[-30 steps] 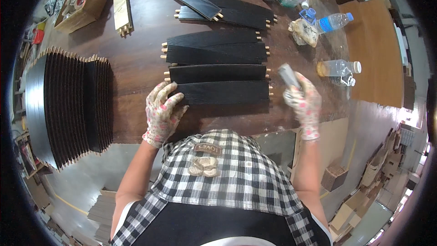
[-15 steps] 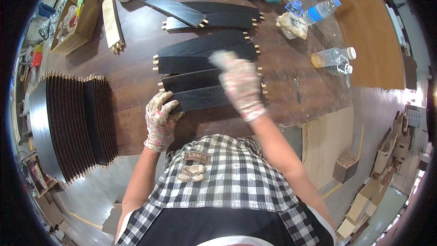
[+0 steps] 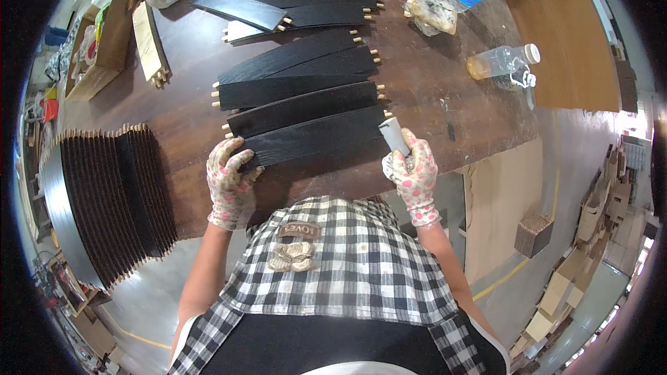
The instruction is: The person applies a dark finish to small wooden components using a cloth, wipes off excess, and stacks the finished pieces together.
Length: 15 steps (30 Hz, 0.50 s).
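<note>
Several black wooden slats with pale dowel pegs at their ends lie crosswise in front of me. My left hand [image 3: 231,184], in a white floral glove, grips the left end of the nearest black slat [image 3: 316,137], fingers curled over its edge. At that slat's right end is my right hand [image 3: 413,175], in a matching spotted glove. Its fingers are closed around a light grey block [image 3: 394,135], whose upper part sticks out toward the slat. What the block is made of I cannot tell.
A tall row of stacked black slats [image 3: 104,201] stands at the left, near pale slats [image 3: 149,45] and a cardboard box [image 3: 104,48]. Beyond the work lie more black slats [image 3: 306,14]. Bottles [image 3: 497,62] and a crumpled lump [image 3: 432,14] sit to the right.
My right hand has moved from above the middle slats toward me and right, to the nearest slat's right end, keeping the grey block. The left hand stays on the slat. The view has shifted slightly.
</note>
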Each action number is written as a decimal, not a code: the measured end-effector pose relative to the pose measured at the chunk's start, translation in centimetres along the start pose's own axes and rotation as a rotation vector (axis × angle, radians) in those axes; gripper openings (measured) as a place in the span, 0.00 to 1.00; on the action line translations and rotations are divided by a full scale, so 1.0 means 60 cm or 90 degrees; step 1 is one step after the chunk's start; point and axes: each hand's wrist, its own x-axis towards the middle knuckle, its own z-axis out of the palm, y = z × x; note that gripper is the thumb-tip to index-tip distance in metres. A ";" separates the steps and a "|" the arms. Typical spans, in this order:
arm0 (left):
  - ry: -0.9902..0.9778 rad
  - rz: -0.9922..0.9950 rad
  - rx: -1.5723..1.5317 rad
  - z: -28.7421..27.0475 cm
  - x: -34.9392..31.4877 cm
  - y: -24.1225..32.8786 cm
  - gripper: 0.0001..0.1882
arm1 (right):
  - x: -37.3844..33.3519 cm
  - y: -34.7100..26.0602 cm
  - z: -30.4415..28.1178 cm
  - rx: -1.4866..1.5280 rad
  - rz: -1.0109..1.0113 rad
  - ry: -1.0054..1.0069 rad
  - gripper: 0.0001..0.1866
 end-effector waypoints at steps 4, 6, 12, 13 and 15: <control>-0.004 0.007 0.010 0.001 0.002 -0.003 0.22 | -0.035 0.007 -0.013 -0.013 -0.050 0.022 0.21; -0.007 0.007 0.015 -0.001 0.000 0.003 0.22 | -0.019 -0.010 -0.012 -0.012 -0.036 0.032 0.21; 0.000 0.008 -0.017 0.007 -0.003 -0.005 0.21 | -0.060 -0.002 0.002 -0.031 -0.034 0.009 0.22; 0.003 0.006 -0.015 0.007 0.002 -0.005 0.21 | -0.059 -0.003 0.009 -0.030 -0.036 0.008 0.22; -0.012 0.008 0.001 0.004 0.004 -0.003 0.21 | -0.043 -0.029 0.022 -0.033 -0.136 0.065 0.22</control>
